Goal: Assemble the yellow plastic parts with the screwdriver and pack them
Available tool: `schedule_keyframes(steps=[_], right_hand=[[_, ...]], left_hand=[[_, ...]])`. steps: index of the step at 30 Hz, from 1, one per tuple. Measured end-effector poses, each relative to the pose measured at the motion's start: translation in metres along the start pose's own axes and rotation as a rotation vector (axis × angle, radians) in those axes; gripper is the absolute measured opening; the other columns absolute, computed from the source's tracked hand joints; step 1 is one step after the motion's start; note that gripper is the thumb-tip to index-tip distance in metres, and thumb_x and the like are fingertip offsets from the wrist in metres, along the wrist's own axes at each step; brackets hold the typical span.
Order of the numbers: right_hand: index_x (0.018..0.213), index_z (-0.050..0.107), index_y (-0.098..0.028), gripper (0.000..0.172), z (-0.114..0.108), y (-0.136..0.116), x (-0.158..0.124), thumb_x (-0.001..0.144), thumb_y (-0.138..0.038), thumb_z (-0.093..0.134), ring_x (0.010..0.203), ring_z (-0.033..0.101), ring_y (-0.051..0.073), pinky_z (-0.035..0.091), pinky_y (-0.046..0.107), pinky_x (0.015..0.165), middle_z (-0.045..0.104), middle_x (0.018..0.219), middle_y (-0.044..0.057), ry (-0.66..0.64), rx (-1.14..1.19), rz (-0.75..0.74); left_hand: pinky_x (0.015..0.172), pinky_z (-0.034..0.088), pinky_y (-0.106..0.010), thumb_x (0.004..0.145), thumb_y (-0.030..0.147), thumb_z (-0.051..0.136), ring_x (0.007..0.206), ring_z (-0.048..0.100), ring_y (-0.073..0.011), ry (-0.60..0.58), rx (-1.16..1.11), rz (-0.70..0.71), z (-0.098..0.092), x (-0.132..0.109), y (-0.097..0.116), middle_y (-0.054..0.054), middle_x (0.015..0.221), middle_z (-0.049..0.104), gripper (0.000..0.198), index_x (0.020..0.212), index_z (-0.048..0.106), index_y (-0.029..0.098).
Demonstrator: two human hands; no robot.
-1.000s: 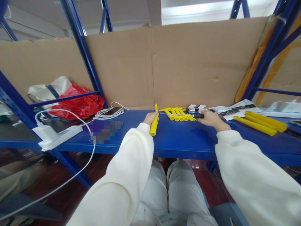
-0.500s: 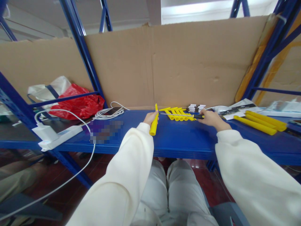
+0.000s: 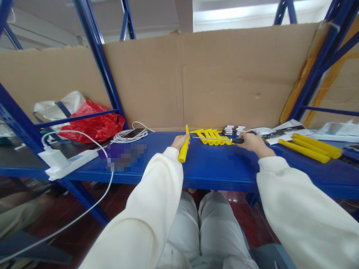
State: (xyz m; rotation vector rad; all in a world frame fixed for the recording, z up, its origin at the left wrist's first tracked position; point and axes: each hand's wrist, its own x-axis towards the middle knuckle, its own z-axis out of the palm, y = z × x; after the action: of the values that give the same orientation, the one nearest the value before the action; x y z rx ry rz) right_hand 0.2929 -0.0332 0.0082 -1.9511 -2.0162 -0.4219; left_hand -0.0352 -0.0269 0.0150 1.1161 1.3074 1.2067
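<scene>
My left hand (image 3: 178, 141) is closed around a yellow tube (image 3: 184, 150), held tilted with its open end towards me. In my closed right hand (image 3: 252, 143) is a screwdriver (image 3: 237, 141) with a black handle. Its long thin shaft lies level and points left, the tip at the side of the tube. Whether the tip touches or enters the tube is too small to tell. Behind the shaft, several yellow tubes (image 3: 213, 141) lie in a row on the blue shelf (image 3: 215, 168). A stack of small black-and-white pieces (image 3: 233, 129) sits behind my right hand.
More yellow tubes (image 3: 305, 150) lie at the right, beside printed packaging (image 3: 283, 130). On the left are a white power strip (image 3: 74, 164), a coiled white cable (image 3: 129, 136) and a red plastic bag (image 3: 94, 119). A cardboard panel (image 3: 224, 74) closes off the back.
Both hands keep their hold on the tube and the screwdriver. The screwdriver's handle has tipped slightly lower, and the view has shifted a little.
</scene>
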Motion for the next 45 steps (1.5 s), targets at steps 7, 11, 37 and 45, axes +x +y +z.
schedule_keyframes(steps=[7,11,37,45], right_hand=[[0.101,0.079,-0.024,0.028,0.005,0.002,0.002,0.081,-0.036,0.063,0.111,0.071,0.039,0.05,0.049,0.09,0.08,0.112,0.015,0.046,0.041,-0.06],[0.098,0.074,-0.025,0.022,0.005,0.004,0.002,0.079,-0.032,0.067,0.102,0.073,0.036,0.048,0.047,0.091,0.08,0.103,0.013,0.027,0.033,-0.039],[0.094,0.075,-0.027,0.019,-0.003,-0.004,-0.002,0.079,-0.034,0.066,0.098,0.074,0.033,0.048,0.04,0.083,0.081,0.098,0.008,-0.007,0.028,-0.015],[0.095,0.08,-0.026,0.021,0.001,-0.011,0.0,0.076,-0.031,0.076,0.092,0.076,0.029,0.056,0.035,0.081,0.083,0.097,0.005,-0.096,0.203,-0.154]], left_hand=[[0.038,0.035,-0.02,0.103,0.029,0.065,0.033,0.045,-0.0092,0.003,-0.005,-0.011,-0.001,0.002,-0.002,0.003,0.047,0.054,0.025,0.081,0.065,0.016],[0.038,0.035,-0.02,0.1,0.031,0.07,0.033,0.044,-0.0087,0.002,-0.011,-0.006,-0.001,0.004,-0.003,0.003,0.046,0.054,0.026,0.079,0.065,0.016],[0.039,0.036,-0.021,0.1,0.034,0.07,0.033,0.045,-0.0095,0.016,-0.004,-0.02,-0.002,-0.001,0.001,0.004,0.046,0.054,0.024,0.085,0.067,0.016],[0.04,0.036,-0.02,0.103,0.034,0.066,0.033,0.044,-0.0089,-0.029,0.023,0.043,0.007,-0.004,-0.001,0.005,0.046,0.053,0.025,0.086,0.066,0.015]])
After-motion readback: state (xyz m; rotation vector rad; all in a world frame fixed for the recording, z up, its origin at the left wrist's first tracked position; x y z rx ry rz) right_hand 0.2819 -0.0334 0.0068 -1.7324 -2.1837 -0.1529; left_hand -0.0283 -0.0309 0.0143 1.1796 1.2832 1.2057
